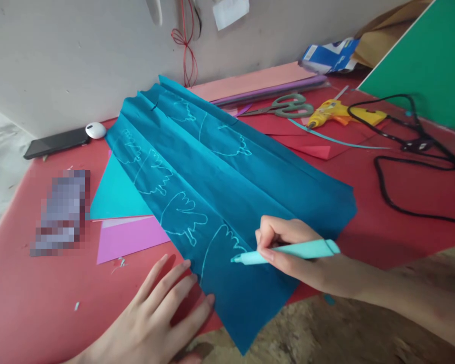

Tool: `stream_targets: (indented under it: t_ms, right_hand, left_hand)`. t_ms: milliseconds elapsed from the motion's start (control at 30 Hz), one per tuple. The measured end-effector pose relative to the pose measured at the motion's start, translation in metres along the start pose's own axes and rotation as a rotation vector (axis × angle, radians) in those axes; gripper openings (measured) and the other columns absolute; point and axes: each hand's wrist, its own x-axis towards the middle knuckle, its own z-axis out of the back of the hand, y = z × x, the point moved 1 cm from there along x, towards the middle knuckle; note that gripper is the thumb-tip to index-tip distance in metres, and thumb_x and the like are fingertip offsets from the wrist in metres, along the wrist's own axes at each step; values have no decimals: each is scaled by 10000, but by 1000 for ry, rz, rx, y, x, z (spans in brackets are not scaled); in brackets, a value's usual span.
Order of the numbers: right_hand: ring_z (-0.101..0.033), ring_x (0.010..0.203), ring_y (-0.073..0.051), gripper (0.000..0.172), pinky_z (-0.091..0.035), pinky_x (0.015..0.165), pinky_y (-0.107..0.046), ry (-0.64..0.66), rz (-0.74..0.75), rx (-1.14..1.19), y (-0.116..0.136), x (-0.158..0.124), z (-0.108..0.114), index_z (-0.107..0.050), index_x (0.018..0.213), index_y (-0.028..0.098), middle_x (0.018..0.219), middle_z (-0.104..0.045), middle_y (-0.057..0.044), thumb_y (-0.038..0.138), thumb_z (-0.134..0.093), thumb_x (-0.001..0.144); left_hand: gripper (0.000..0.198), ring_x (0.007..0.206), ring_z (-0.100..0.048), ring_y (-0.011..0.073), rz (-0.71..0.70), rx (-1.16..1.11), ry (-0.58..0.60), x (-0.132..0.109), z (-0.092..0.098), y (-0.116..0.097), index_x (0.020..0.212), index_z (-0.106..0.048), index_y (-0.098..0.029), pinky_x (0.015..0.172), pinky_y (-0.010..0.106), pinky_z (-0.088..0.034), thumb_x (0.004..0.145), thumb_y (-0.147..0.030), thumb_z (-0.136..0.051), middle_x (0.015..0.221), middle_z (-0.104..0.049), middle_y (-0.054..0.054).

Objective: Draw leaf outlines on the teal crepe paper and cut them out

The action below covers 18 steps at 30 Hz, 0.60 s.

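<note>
A large folded teal paper sheet [220, 187] lies across the red table [30, 298], with several light outline drawings on it. My right hand [288, 253] is closed around a mint-coloured marker [288, 251], its tip touching the paper beside the nearest outline. My left hand [155, 318] lies flat with fingers spread, its fingertips pressing the near left edge of the teal sheet.
Cyan paper [116, 194] and pink paper [131, 237] stick out from under the sheet at left. Scissors [288, 106], a yellow glue gun [341, 114] with a black cable [402, 151], stacked coloured sheets [258, 81], a green board [428, 60], a phone [56, 142] and a white mouse [95, 130] lie further back.
</note>
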Motion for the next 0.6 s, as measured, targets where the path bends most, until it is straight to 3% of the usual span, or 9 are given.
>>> stream_targets:
  t_ms: [200, 400, 600]
  right_hand:
    - [-293, 393, -75, 216, -215, 378, -225, -77, 15, -73, 4, -1, 3, -321, 604, 235, 451, -352, 79, 230, -435, 787]
    - [-260, 387, -76, 216, -189, 368, -229, -212, 32, -78, 7, -5, 7, -308, 545, 232, 434, -285, 81, 195, -423, 725]
    - [-255, 416, -90, 212, -197, 388, -243, -271, 17, -33, 0, -9, 10, -320, 542, 231, 453, -295, 75, 177, -431, 715]
  left_hand:
    - [335, 1123, -490, 221, -21, -20, 2, -2, -3, -1, 1115, -637, -253, 972, 324, -395, 927, -421, -416, 1094, -606, 48]
    - [376, 1151, -461, 204, 6, -45, 23, -6, -3, -2, 1113, -632, -283, 1058, 321, -295, 911, -512, -413, 1092, -600, 22]
    - [353, 1110, -479, 183, 26, -48, -22, 3, -3, -1, 1028, -673, -284, 1069, 284, -251, 935, -464, -384, 1044, -620, 14]
